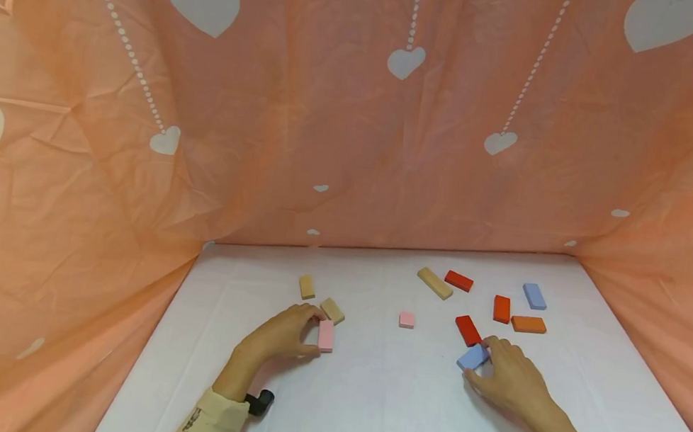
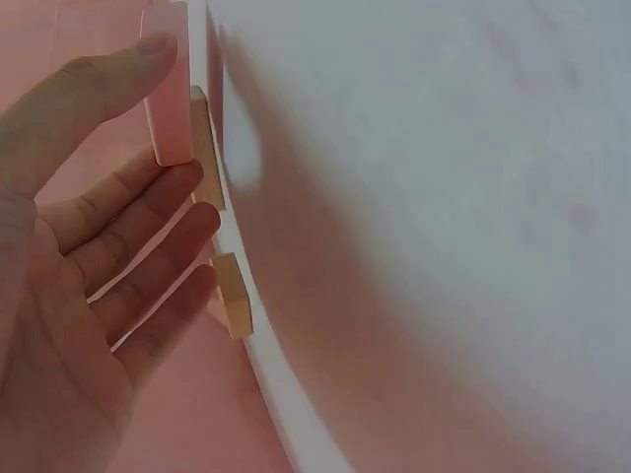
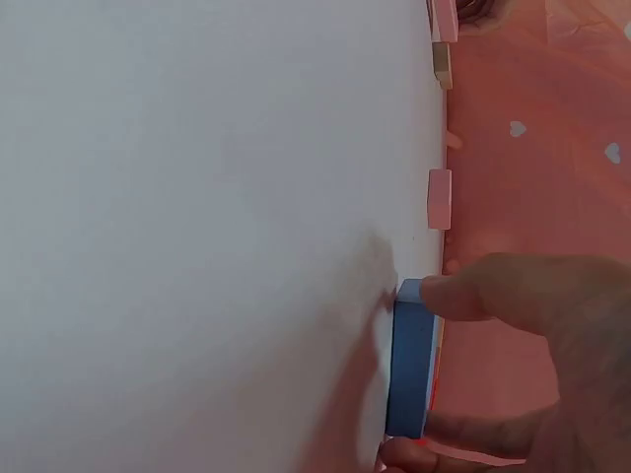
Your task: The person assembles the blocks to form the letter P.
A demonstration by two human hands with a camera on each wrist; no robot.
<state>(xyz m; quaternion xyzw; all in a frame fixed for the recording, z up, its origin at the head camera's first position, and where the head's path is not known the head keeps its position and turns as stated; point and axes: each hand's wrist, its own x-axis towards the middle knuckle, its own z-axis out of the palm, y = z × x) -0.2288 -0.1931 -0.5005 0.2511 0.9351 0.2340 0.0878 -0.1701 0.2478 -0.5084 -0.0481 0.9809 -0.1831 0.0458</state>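
Observation:
On the left of the white surface, my left hand [image 1: 285,331] pinches a pink rectangular block [image 1: 325,336] between thumb and fingertips at its two ends. The left wrist view shows that pink block [image 2: 172,113] held slightly above the surface. Just behind it lies a tan block [image 1: 332,310]. To the right, my right hand [image 1: 510,379] grips a light blue block [image 1: 473,357] by its ends, thumb on the near end. This blue block [image 3: 410,365] sits at the surface in the right wrist view. A red block [image 1: 468,330] lies right behind it, seemingly touching or nearly so.
A small pink block [image 1: 407,320] lies between the hands. Farther back are a yellow block [image 1: 307,287], a long tan block [image 1: 435,283], red blocks [image 1: 459,281], an orange block [image 1: 529,324] and another blue block [image 1: 534,296]. Orange cloth [image 1: 355,138] with hearts encloses the table.

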